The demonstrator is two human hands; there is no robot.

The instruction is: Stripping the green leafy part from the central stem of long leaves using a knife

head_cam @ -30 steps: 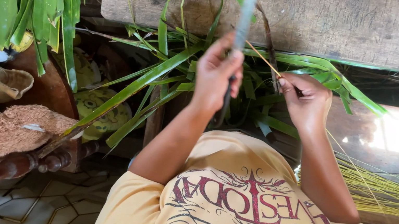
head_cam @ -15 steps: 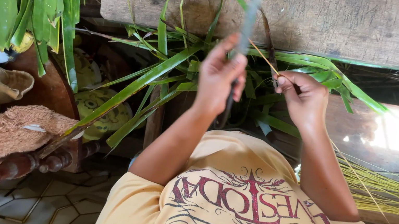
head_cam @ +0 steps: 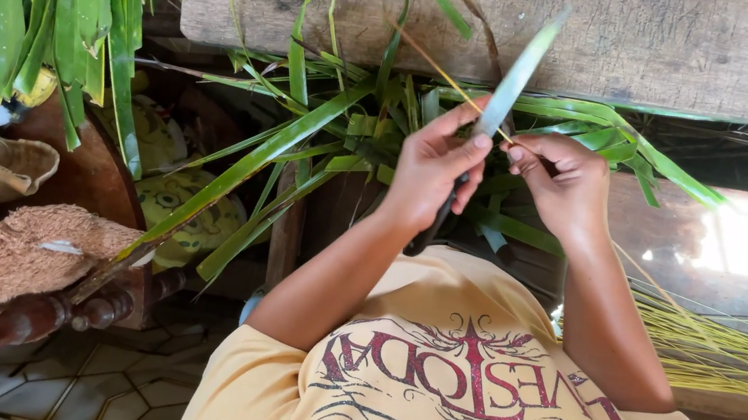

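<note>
Wooden plank (head_cam: 617, 39) lies across the top, with a heap of green palm leaves (head_cam: 327, 124) spread below it and a bundle of yellow leaf ribs (head_cam: 727, 357) at the right. Left hand (head_cam: 435, 165) grips a knife (head_cam: 511, 87), blade tilted up and rightward. Right hand (head_cam: 567, 185) pinches a thin leaf rib (head_cam: 436, 61) just beside the blade.

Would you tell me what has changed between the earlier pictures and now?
The left hand moved toward the right hand, tilting its knife from nearly upright to leaning right. The right hand still pinches the thin leaf rib. The green leaves and wooden board stayed put.
</note>
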